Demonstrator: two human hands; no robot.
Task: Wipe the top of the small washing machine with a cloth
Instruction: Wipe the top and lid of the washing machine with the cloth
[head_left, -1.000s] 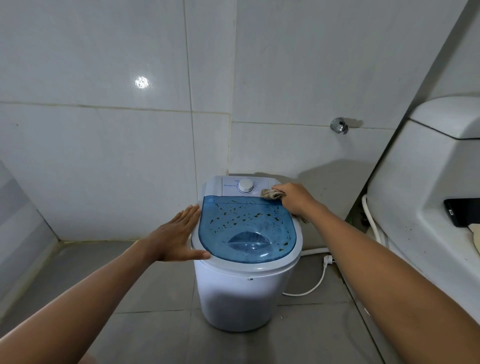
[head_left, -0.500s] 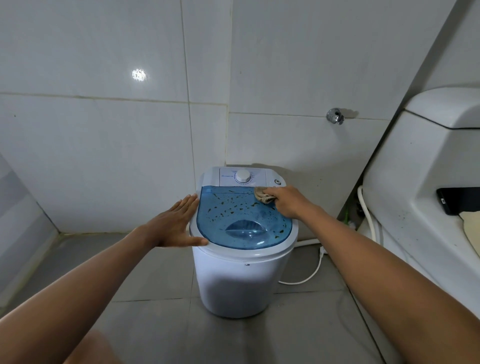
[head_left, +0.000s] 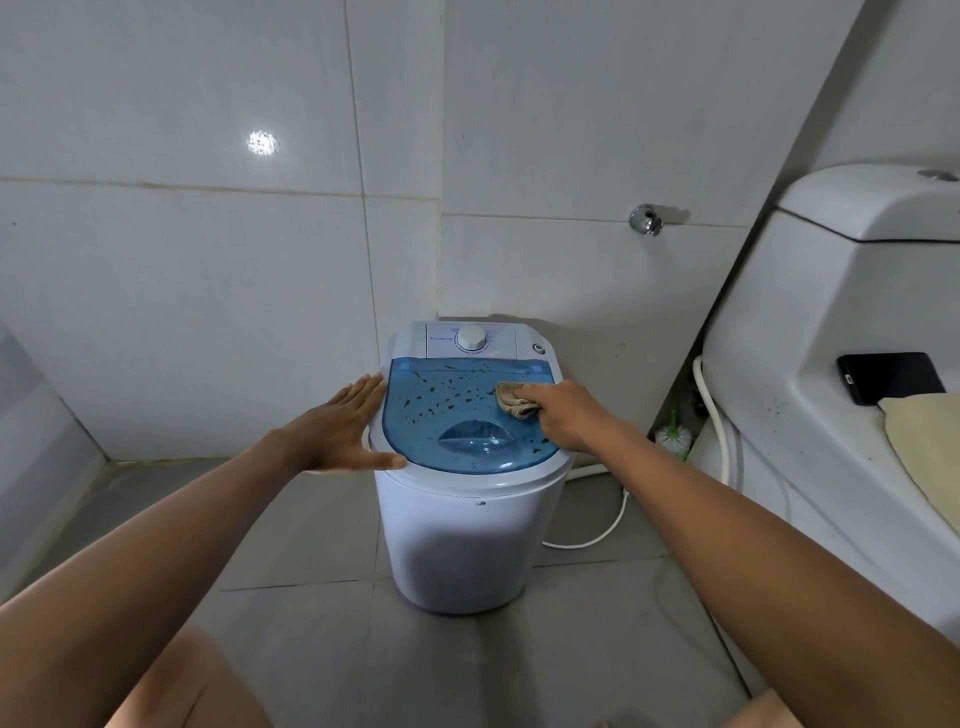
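While the left hand lies flat, right hand grips cloth on lid.

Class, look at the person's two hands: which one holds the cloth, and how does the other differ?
The right hand grips the cloth on the blue lid; the left hand lies flat, fingers straight, holding nothing.

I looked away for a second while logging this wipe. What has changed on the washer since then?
The right hand, gripping the cloth, slid from the white control panel down onto the blue lid. The left hand stayed flat against the washer's left rim; dark specks remain on the lid.
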